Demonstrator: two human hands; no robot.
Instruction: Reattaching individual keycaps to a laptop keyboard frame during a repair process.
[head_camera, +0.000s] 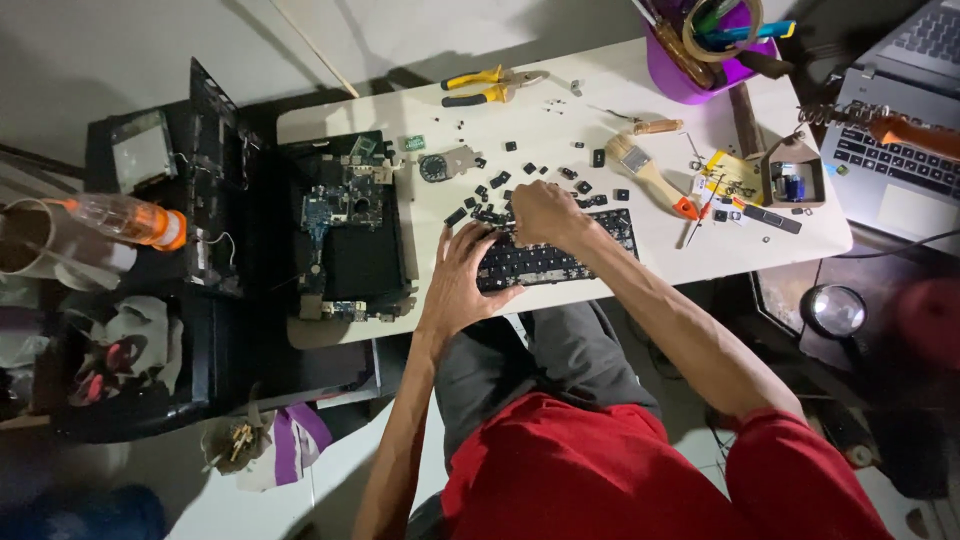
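A black laptop keyboard (560, 262) lies at the near edge of the white table (560, 100), with many keycaps removed. My left hand (460, 275) rests flat on its left end, fingers spread, holding it down. My right hand (545, 212) is curled over the keyboard's upper edge, fingertips pressed on the keys; whether it pinches a keycap is hidden. Loose black keycaps (500, 182) are scattered just beyond both hands.
An opened laptop base with bare circuit board (345, 225) sits left of the keyboard. Yellow-handled pliers (480, 87), a paintbrush (645, 170), a purple tool cup (700, 50), a small box of parts (790, 180) and a second laptop (900, 120) lie beyond and right. A bottle (125, 220) lies at left.
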